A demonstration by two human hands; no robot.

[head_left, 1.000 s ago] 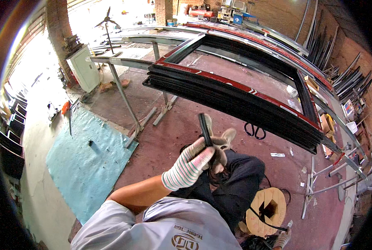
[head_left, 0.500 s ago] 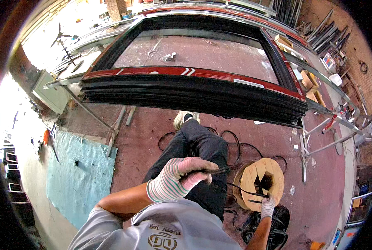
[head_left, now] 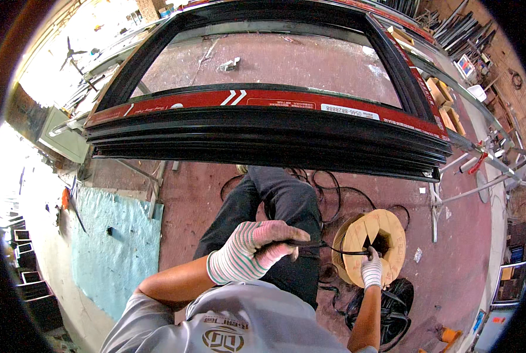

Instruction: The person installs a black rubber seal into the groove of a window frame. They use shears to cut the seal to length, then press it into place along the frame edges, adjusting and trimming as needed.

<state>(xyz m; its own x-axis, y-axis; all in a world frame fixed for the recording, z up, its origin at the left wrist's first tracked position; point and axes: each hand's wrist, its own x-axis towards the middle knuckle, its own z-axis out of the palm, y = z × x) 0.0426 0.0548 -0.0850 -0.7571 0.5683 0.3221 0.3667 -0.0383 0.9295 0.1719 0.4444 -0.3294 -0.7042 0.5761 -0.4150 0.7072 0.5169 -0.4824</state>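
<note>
In striped white gloves, both of my hands are on a thin black rubber strip [head_left: 340, 252], which runs between them. My left hand [head_left: 252, 248] pinches it between thumb and fingers above my thigh. Just over the hole of a tan cardboard reel [head_left: 394, 235], my right hand [head_left: 371, 270] grips the strip too. The reel stands on the floor at my right, beside a bundle of black strip [head_left: 395, 309]. Ahead of my knees, a large black window or door frame [head_left: 263, 141] with red film lies on metal supports.
Loose black loops [head_left: 336, 197] trail over the red floor. A pale blue sheet [head_left: 115, 247] lies at the left, near a light cabinet [head_left: 65, 135]. Cardboard boxes [head_left: 445, 112] and long profiles [head_left: 478, 41] are at the right. A stand leg [head_left: 435, 215] reaches the floor.
My right hand has moved up and slightly left, across the reel's hole, with the strip now straighter. My left hand keeps its grip. The frame sits larger and higher in view.
</note>
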